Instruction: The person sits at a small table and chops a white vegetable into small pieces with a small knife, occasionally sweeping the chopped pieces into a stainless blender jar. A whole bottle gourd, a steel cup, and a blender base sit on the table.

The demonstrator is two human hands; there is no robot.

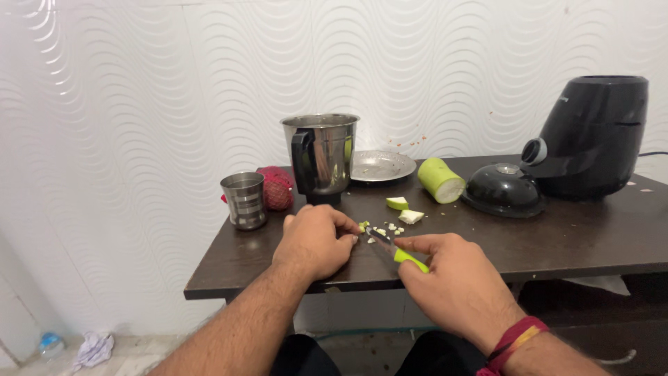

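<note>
While the right hand (pixel 459 282) grips one green-handled knife (pixel 396 251), its fingers closed around the handle and the index finger laid along the blade's back, the left hand (pixel 314 240) rests curled on the dark wooden table (pixel 584 240), fingertips pinning a small green vegetable piece (pixel 363 225) right at the blade's tip. Whether the left hand fully pinches that piece cannot be told. Several small white-green chopped bits (pixel 391 228) lie scattered just beyond the blade. Two larger cut chunks (pixel 403 210) sit a little farther back. One thick green vegetable stub (pixel 441 180) lies on its side near them, cut face toward the camera. Behind stand one steel grinder jar (pixel 321 154) with a black handle, one steel plate (pixel 379 166), one ribbed steel tumbler (pixel 244 200) and one red mesh bag (pixel 276 186). One black domed lid (pixel 504 189) rests beside one black mixer base (pixel 591 136) at the right.
</note>
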